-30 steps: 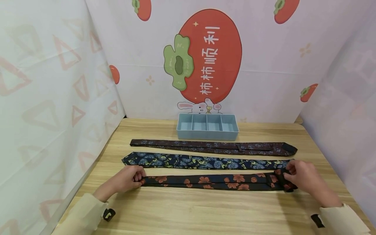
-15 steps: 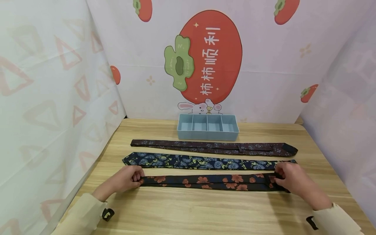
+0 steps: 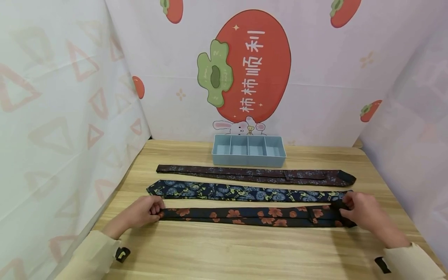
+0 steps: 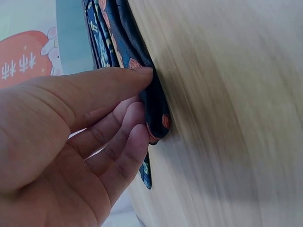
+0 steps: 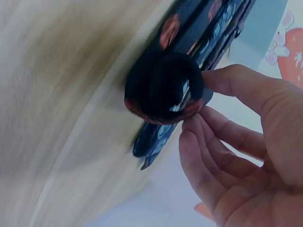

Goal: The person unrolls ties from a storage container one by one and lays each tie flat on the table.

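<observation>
A dark necktie with orange flowers (image 3: pixel 245 216) lies lengthwise across the table, closest to the person. My left hand (image 3: pixel 142 212) pinches its folded left end between thumb and fingers; the fold (image 4: pixel 158 118) shows in the left wrist view. At the other end my right hand (image 3: pixel 367 216) holds the tie, which bends into a rounded loop (image 5: pixel 142 94) between thumb and fingertips in the right wrist view. Just behind lies a navy necktie with shell figures (image 3: pixel 245 193). Farther back is a maroon necktie with small blue flowers (image 3: pixel 224 172).
A pale blue box (image 3: pixel 248 160) with several compartments stands at the back of the wooden table (image 3: pixel 224 252). Printed cloth (image 3: pixel 325 77) hangs behind it and along both sides.
My left hand has drawn the orange-flowered tie slightly left. The right hand went left along the tie, then came back right at its end. The other two ties stay put.
</observation>
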Tool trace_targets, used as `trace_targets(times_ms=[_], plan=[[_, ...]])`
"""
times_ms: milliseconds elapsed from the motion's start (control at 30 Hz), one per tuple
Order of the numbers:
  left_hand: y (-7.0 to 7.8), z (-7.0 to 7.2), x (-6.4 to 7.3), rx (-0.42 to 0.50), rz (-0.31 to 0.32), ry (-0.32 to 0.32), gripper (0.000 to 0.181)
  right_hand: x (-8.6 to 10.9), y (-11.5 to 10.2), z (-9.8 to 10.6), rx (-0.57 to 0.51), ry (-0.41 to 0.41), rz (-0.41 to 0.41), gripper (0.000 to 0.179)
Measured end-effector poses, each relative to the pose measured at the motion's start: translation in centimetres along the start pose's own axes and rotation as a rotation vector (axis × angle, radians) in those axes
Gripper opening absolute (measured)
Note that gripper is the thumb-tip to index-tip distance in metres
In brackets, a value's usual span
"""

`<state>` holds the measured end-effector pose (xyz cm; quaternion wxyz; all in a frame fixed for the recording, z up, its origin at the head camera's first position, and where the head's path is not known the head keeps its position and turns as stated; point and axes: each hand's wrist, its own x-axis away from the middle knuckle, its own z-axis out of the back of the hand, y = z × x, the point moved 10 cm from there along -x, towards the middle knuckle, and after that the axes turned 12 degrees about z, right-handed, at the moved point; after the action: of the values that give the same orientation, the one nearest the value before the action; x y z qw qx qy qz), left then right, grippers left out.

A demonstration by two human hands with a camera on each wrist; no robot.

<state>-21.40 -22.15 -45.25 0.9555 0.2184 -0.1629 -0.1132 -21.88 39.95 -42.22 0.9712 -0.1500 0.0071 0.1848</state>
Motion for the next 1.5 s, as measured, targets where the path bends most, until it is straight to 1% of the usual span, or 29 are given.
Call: trace_targets(times_ms=[200, 333, 467, 600, 667, 733, 833, 933, 1033, 1233, 1333, 1500], plan=[[-0.2, 0.3, 0.1, -0.011, 0.019, 0.002, 0.021, 0.4, 2.4, -0.2, -0.042, -0.065, -0.084, 0.027], [-0.1, 0.3, 0.1, -0.012, 0.026, -0.004, 0.021, 0.5, 2.8, -0.2, -0.035, -0.077, -0.092, 0.028], [-0.1, 0.3, 0.1, -0.009, 0.032, -0.009, 0.021, 0.4, 1.9, 0.2, -0.012, -0.069, -0.09, 0.024], [-0.1, 0.3, 0.2, -0.009, 0.037, -0.013, 0.021, -0.2, -0.2, 0.6, 0.01, -0.037, -0.036, 0.021], [-0.1, 0.3, 0.2, -0.011, 0.038, -0.013, 0.021, -0.5, -1.3, 0.4, 0.011, -0.033, 0.003, 0.022], [-0.2, 0.3, 0.3, -0.013, 0.038, -0.013, 0.021, -0.7, -2.1, -0.2, 0.003, -0.051, 0.029, 0.021], [-0.2, 0.3, 0.3, -0.015, 0.033, -0.011, 0.022, -0.7, -2.3, -1.1, 0.008, -0.071, 0.039, 0.023], [-0.2, 0.3, 0.2, -0.014, 0.024, -0.009, 0.022, -0.5, -1.8, -1.5, 0.021, -0.064, 0.032, 0.025], [-0.2, 0.3, 0.2, -0.011, 0.017, -0.008, 0.021, 0.0, -0.7, -1.5, 0.013, -0.048, 0.012, 0.026], [-0.3, 0.4, 0.2, -0.015, 0.01, -0.001, 0.021, 0.8, 1.4, -0.5, 0.004, -0.017, 0.001, 0.025], [-0.6, 0.5, 0.2, -0.027, 0.016, 0.008, 0.021, 1.2, 2.6, 0.0, 0.015, -0.018, -0.011, 0.024], [-1.2, 0.9, 0.2, -0.044, 0.05, 0.023, 0.022, 1.9, 4.4, 0.3, 0.005, -0.041, -0.064, 0.022]])
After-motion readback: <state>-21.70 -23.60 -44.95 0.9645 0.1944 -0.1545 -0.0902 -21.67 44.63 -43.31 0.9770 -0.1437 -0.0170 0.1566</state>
